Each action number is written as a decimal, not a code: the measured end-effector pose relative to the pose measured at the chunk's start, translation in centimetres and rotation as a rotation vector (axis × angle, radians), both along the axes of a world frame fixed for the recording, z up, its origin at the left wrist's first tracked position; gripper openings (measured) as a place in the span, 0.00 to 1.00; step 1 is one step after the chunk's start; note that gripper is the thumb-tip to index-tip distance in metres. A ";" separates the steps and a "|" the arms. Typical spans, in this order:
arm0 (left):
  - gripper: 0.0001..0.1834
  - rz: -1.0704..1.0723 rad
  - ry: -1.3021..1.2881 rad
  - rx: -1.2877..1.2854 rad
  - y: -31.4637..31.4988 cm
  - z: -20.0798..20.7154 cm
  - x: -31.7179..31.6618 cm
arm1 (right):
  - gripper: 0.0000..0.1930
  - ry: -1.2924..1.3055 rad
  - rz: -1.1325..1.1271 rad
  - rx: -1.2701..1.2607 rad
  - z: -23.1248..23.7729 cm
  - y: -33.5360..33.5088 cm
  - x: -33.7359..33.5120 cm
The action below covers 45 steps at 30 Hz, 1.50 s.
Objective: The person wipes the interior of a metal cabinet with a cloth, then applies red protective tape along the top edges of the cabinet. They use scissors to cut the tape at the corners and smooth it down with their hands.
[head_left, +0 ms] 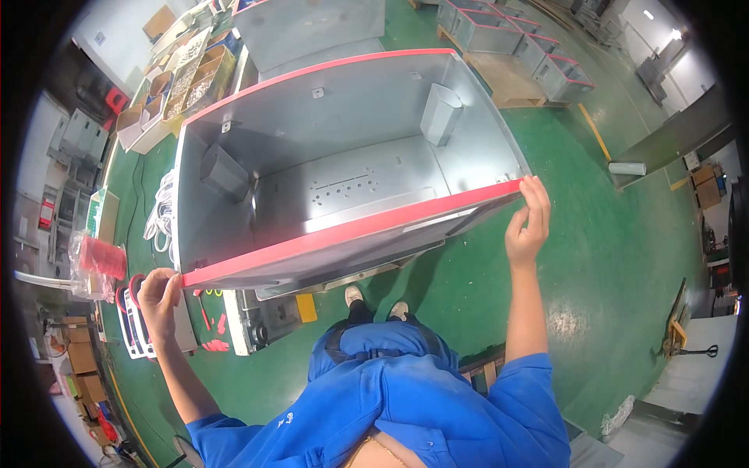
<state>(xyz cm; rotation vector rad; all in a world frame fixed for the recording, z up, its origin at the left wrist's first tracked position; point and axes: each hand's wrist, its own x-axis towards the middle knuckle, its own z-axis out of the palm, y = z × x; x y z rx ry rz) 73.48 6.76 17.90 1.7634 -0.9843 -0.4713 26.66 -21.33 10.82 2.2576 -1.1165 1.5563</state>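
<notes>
A large open-topped grey metal box [312, 226] stands in front of me, its inside facing up. A red edge strip [351, 223] runs along its near rim, and red also lines the far rim. My left hand [160, 296] pinches the strip at the near left corner, thumb and fingers together. At the near right corner, my right hand [529, 222] has its fingers bent over the strip's other end, with the thumb below. Inside the box, a folded metal bracket [441, 115] is fixed at the right and another bracket [225, 173] at the left. Small holes dot the base.
Bins of small parts [191, 82] stand on a bench at the far left. A red roll in plastic wrap [101, 257] lies left of my left hand. Several red-rimmed metal boxes [488, 31] sit on a pallet [499, 78] at the far right. Beneath is green floor [593, 265].
</notes>
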 end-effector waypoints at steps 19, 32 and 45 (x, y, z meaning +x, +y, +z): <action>0.02 -0.039 -0.037 0.083 -0.3 1.0 -1.0 | 0.22 0.004 -0.007 0.007 0.1 -0.1 0.2; 0.03 -0.071 -0.093 0.068 -0.1 0.6 -0.8 | 0.17 0.128 0.108 0.023 2.7 2.6 4.0; 0.02 -0.058 -0.103 0.059 -0.2 0.4 -0.8 | 0.21 0.256 0.273 0.018 2.5 3.9 6.6</action>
